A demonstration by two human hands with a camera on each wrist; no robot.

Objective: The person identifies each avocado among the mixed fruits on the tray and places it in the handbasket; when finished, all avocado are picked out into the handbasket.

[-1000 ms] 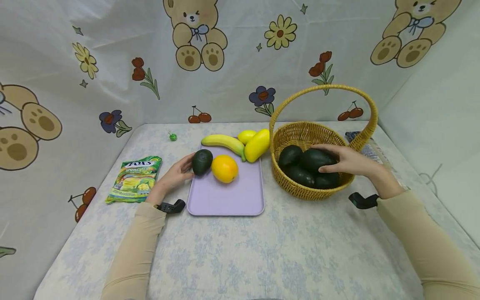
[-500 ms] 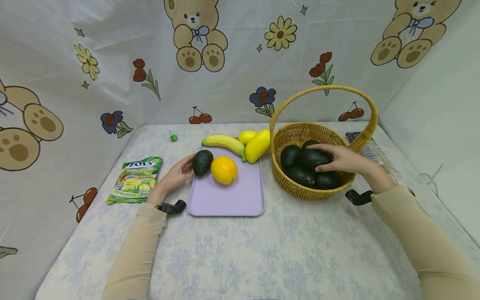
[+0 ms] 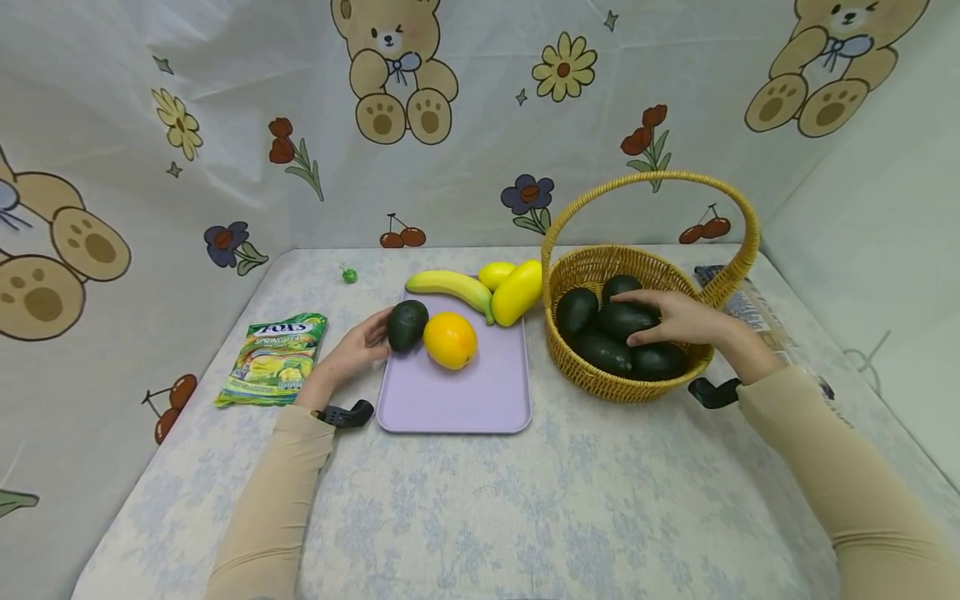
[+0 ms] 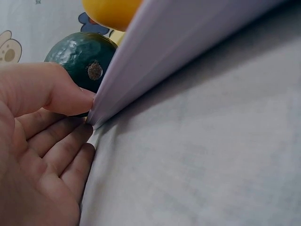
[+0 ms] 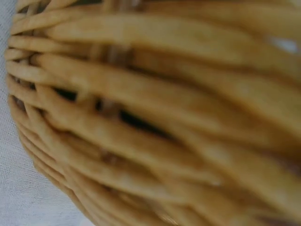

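Observation:
My right hand point(image 3: 682, 321) reaches into the wicker basket point(image 3: 600, 385) and grips a dark green avocado point(image 3: 626, 320) between thumb and fingers. Several other avocados point(image 3: 577, 312) lie around it. The right wrist view is filled by the woven basket wall point(image 5: 141, 94), hiding the hand. On the left, my left hand point(image 3: 352, 352) touches the rim of the lilac tray point(image 3: 457, 404); in the left wrist view its thumb point(image 4: 70, 92) meets the rim and the fingers lie loosely extended alongside. Just past those fingers, a single avocado point(image 3: 407, 326) sits on the tray beside an orange-yellow fruit point(image 3: 450, 341).
A banana point(image 3: 450, 285), a lemon point(image 3: 496, 274) and a yellow mango-like fruit point(image 3: 517, 293) lie at the tray's back edge. A green candy bag point(image 3: 273, 360) is at left, with a small green item point(image 3: 349, 275) behind it. The basket's tall handle point(image 3: 652, 177) arches overhead.
My right hand has shifted slightly left with the gripped avocado, and another avocado behind it has come into sight. The left hand stays at the tray.

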